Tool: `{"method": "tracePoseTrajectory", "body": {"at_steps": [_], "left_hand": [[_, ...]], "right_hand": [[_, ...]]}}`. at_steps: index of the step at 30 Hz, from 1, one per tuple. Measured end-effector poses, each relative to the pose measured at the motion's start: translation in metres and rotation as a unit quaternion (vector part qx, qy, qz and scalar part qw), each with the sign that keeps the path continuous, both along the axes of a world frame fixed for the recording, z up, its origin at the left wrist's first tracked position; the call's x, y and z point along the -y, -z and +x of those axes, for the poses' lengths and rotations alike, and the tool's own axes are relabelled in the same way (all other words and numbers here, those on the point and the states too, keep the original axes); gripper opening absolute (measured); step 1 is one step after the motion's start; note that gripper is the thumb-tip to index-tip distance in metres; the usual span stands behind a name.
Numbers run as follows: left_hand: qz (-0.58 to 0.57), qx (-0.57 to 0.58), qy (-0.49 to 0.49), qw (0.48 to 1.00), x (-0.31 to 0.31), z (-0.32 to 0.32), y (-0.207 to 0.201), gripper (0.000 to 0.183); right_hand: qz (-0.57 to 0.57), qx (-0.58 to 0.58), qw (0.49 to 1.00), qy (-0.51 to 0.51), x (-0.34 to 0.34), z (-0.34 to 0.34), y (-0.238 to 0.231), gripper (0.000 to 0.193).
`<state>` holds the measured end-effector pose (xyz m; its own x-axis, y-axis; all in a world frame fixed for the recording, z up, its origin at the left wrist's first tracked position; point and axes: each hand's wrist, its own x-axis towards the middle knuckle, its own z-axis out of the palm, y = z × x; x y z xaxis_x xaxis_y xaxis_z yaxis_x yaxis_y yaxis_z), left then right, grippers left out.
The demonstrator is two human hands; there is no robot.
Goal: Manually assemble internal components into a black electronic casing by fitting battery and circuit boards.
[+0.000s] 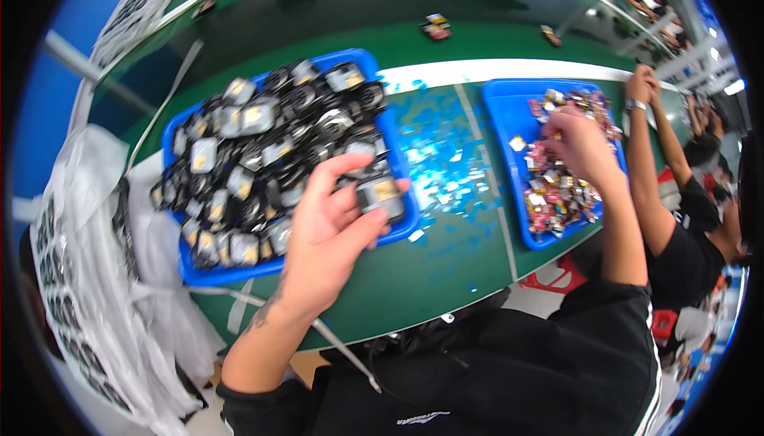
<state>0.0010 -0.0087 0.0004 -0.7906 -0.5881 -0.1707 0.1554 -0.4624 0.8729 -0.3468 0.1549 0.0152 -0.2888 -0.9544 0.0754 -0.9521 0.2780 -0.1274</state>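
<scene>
My left hand point(322, 225) is closed around a small grey and black plastic unit point(382, 194) with a yellowish patch on its face, held above the right edge of a blue tray point(231, 275). Piled high in that tray are many similar black and grey units point(247, 118), some with coiled black cable. My right hand point(587, 145) reaches into a second blue tray point(500, 114), its fingers curled down among small reddish, gold and silver parts point(557, 201). Whatever those fingertips pinch is hidden and blurred.
Shiny blue film scraps point(442, 177) litter the green table point(374, 301) between the trays. Beyond a white strip point(446, 72), small part clusters point(436, 27) lie on a dark belt. Plastic-wrapped goods point(95, 277) stand left; a co-worker's arms point(646, 157) are at right.
</scene>
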Motion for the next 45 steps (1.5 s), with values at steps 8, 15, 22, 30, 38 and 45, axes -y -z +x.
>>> {"method": "tracePoseTrajectory", "body": {"at_steps": [8, 15, 22, 30, 38, 45], "left_hand": [[-0.167, 0.028, 0.04, 0.985, -0.003, -0.003, 0.001, 0.03], [-0.297, 0.088, 0.108, 0.945, -0.012, -0.002, -0.009, 0.029], [-0.295, 0.072, 0.067, 0.951, -0.015, 0.002, -0.008, 0.014], [-0.307, 0.079, 0.033, 0.948, -0.018, 0.001, -0.008, 0.014], [-0.291, 0.072, 0.013, 0.954, -0.01, -0.003, 0.002, 0.01], [-0.099, 0.091, 0.09, 0.987, -0.006, -0.003, 0.0, 0.014]], "right_hand": [[-0.153, 0.213, 0.964, 0.034, -0.003, 0.069, -0.032, 0.013], [-0.105, 0.345, 0.917, -0.174, 0.028, 0.159, -0.047, 0.02], [-0.1, 0.484, 0.865, -0.088, 0.037, 0.175, -0.039, 0.021], [-0.113, 0.507, 0.852, -0.063, 0.038, 0.176, -0.027, 0.012], [-0.208, 0.167, 0.93, -0.253, 0.042, 0.194, -0.015, 0.018], [-0.158, 0.247, 0.954, -0.061, 0.047, 0.162, -0.004, 0.03]]}}
